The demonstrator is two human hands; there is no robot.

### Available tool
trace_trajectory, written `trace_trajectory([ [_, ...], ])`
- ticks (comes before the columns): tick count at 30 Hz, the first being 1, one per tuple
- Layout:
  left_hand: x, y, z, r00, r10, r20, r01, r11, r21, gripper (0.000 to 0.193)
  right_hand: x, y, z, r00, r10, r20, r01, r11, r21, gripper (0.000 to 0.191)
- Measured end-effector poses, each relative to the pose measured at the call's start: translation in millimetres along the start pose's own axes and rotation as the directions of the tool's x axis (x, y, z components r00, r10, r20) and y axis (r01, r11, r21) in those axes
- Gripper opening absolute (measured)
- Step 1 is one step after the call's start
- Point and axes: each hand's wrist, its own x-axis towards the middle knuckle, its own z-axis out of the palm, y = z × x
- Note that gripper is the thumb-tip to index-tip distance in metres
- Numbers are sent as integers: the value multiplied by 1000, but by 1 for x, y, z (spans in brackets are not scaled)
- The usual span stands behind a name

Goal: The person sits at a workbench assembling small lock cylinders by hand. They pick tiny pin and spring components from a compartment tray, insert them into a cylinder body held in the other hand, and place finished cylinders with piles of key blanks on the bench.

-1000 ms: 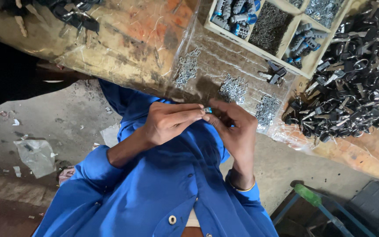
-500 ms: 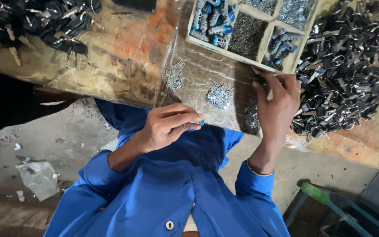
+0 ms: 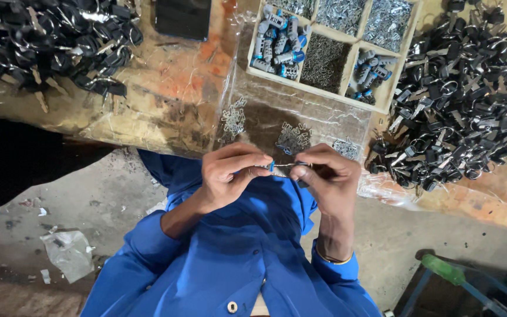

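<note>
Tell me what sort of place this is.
Probably a small assembly workshop. A worn workbench carries a wooden divided tray of small metal parts and heaps of black parts. The left hand and right hand together hold a small blue-and-metal piece.

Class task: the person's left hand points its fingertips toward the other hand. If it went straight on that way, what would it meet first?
The left hand would most likely meet the small metal part pinched between both hands, then the right hand, almost at once.
</note>
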Motion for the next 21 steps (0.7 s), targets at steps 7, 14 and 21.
trace_trajectory([
  [7, -3, 1, -8, 984, 148, 98, -159, 979, 124, 26, 4, -27, 22, 985, -98, 142, 154, 873, -462, 21],
  [14, 6, 8, -15, 926, 151, 347, -186, 980, 67, 30, 64, -71, -50, 625, -298, 722, 544, 829, -128, 20],
  [21, 35, 23, -1, 900, 148, 410, -204, 974, 98, 24, 48, -88, -105, 835, -503, -224, 14, 426, -905, 16],
])
